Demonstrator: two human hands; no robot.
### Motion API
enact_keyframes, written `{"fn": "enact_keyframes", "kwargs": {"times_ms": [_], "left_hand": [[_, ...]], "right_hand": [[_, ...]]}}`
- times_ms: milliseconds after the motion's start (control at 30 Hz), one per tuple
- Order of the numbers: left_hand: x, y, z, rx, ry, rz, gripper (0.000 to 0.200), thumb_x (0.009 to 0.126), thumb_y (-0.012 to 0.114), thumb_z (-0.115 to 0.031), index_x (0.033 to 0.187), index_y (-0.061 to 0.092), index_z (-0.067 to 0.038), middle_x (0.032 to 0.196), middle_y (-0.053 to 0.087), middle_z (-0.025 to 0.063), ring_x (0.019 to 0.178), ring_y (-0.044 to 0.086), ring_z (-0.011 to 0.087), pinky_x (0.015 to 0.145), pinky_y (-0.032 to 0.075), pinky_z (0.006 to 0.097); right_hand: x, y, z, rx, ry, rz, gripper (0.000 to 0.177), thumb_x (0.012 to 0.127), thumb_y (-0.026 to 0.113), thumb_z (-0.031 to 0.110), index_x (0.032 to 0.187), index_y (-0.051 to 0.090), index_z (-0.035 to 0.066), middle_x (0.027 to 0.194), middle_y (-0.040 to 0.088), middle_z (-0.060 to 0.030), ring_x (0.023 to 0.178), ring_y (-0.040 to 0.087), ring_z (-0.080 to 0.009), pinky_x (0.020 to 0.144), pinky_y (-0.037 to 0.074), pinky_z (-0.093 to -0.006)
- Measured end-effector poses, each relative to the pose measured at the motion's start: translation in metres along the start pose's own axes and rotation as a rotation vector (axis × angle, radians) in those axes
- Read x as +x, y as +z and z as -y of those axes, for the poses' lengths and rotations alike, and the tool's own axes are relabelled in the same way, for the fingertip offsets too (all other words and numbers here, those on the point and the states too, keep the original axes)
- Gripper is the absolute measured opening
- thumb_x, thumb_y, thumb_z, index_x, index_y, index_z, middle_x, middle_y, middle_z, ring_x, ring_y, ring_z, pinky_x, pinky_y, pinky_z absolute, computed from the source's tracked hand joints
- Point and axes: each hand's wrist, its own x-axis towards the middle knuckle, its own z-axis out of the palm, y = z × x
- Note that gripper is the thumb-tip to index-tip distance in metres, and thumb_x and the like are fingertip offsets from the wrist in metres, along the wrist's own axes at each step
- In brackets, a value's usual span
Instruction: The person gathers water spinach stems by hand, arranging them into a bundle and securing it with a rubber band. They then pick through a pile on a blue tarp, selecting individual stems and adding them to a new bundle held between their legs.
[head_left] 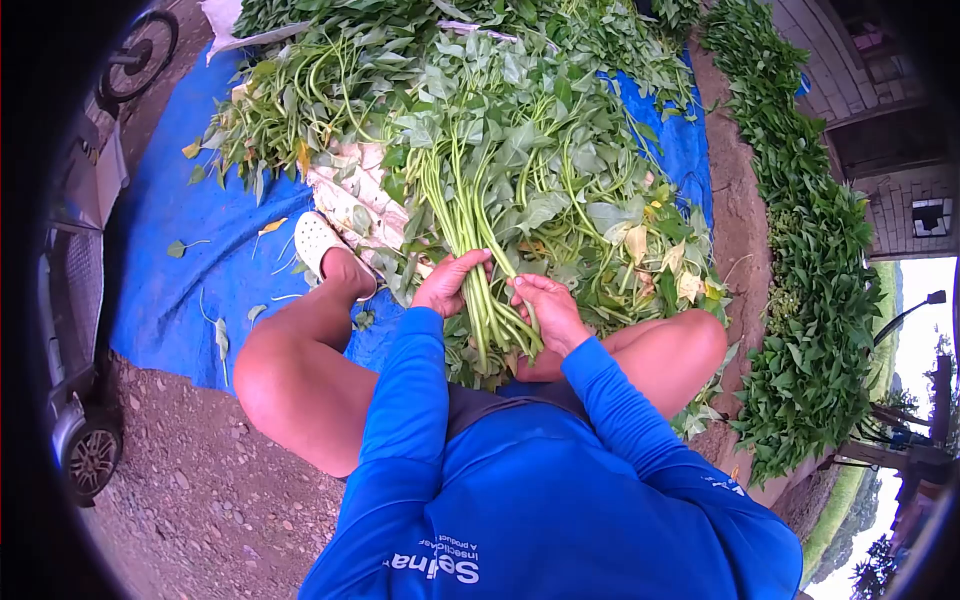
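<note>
Grips a bundle of leafy green stems (462,225) in the closed left hand (455,283), above the near part of the blue tarp (170,290). Pinches, apparently, a stem or two in the right hand (548,308), just beside the left. Rests one white clog (316,238) on the tarp's left part. Faces heaped greens (570,110) spread across the tarp.

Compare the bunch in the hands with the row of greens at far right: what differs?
The bunch is in the left hand and right hand; the row of greens is untouched. The bunch is small; the row of greens is far longer. The bunch shows bare stems; the row of greens shows mostly leaves. Both are green and leafy.
</note>
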Motion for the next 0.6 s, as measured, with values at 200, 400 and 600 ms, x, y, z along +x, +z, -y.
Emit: {"fn": "enact_keyframes", "kwargs": {"times_ms": [200, 400, 600], "left_hand": [[0.013, -0.008, 0.022, -0.090, -0.008, -0.079, 0.033, 0.099, 0.081, -0.029, 0.121, 0.070, -0.008, 0.103, 0.073, 0.0042, 0.092, 0.071, 0.0168, 0.080, 0.063, 0.0362], [-0.011, 0.030, 0.027, 0.218, 0.077, -0.368, 0.034, 0.087, 0.085, -0.015, 0.107, 0.070, 0.008, 0.095, 0.075, 0.0138, 0.073, 0.070, 0.0198, 0.059, 0.056, 0.0370], [-0.017, 0.022, 0.015, 0.436, 0.273, -0.457, 0.027, 0.082, 0.078, -0.004, 0.106, 0.071, 0.005, 0.086, 0.073, 0.0095, 0.065, 0.068, 0.0180, 0.056, 0.056, 0.0368]], "right_hand": [[0.005, -0.004, -0.029, 0.229, 0.136, -0.051, 0.013, 0.107, 0.069, 0.021, 0.111, 0.070, 0.009, 0.082, 0.066, 0.0005, 0.065, 0.055, -0.0091, 0.057, 0.045, -0.0249], [0.014, 0.010, -0.048, 0.311, 0.381, 0.262, 0.021, 0.109, 0.067, 0.029, 0.112, 0.070, 0.008, 0.086, 0.063, 0.0014, 0.068, 0.057, -0.0118, 0.065, 0.050, -0.0249], [0.043, 0.028, 0.034, -0.243, -0.343, -0.101, 0.026, 0.100, 0.071, 0.014, 0.122, 0.073, 0.001, 0.084, 0.069, -0.0017, 0.069, 0.064, -0.0117, 0.063, 0.055, -0.0295]]}}
